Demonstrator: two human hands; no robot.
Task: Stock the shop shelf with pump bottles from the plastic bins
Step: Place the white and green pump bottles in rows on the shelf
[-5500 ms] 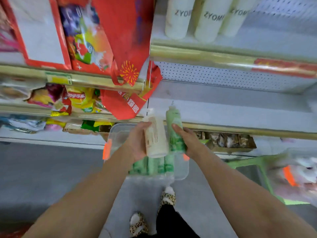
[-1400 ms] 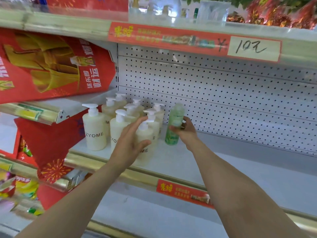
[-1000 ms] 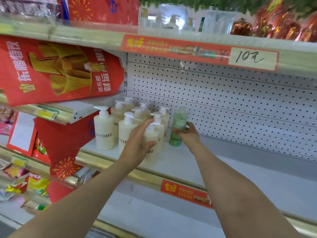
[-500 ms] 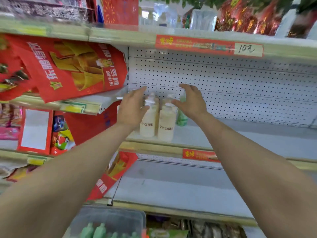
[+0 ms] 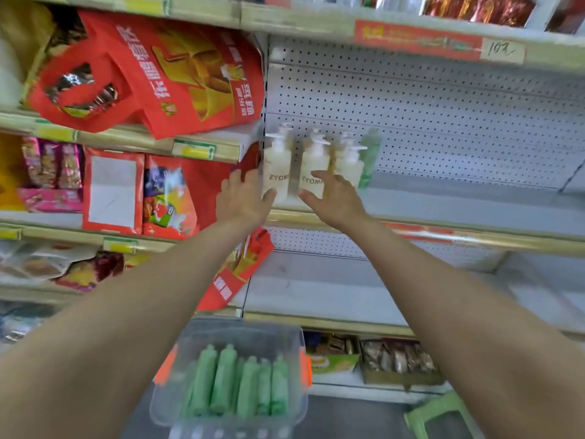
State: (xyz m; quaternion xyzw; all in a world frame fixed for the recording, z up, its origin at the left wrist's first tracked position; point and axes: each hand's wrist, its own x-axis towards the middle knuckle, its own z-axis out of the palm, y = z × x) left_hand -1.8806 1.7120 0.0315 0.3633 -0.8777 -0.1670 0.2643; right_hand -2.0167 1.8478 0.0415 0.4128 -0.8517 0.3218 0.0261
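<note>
Shop shelving fills our view, backed by pale pegboard (image 5: 443,99). At nine o'clock, snack packs (image 5: 50,172) crowd the neighbouring bays beneath a slumped red bag (image 5: 177,77).

At six o'clock our clear bin (image 5: 228,335) waits below the shelves with a tight row of green bottles (image 5: 247,384) in it, so we judge the job well short of finished: most of the stock has yet to go up.

Just above centre, our left hand (image 5: 243,201) is spread wide and holds nothing, its thumb close to the leftmost of the cream bottles (image 5: 278,166); we cannot tell whether it touches. These cream bottles stand upright in a cluster at the shelf's left end, pumps up.

Our right hand (image 5: 332,201) is likewise splayed and empty, in front of the cluster's lower right; contact is again unclear.

At three o'clock of the cluster, one green bottle (image 5: 370,153) stands upright against it, the only one of its kind we see shelved.

Rightward the shelf (image 5: 459,201) runs grey and bare towards three o'clock, with room for many more. A handwritten price tag (image 5: 503,50) hangs on the rail at one o'clock. A green stool (image 5: 437,410) shows at five o'clock on the dark floor.
</note>
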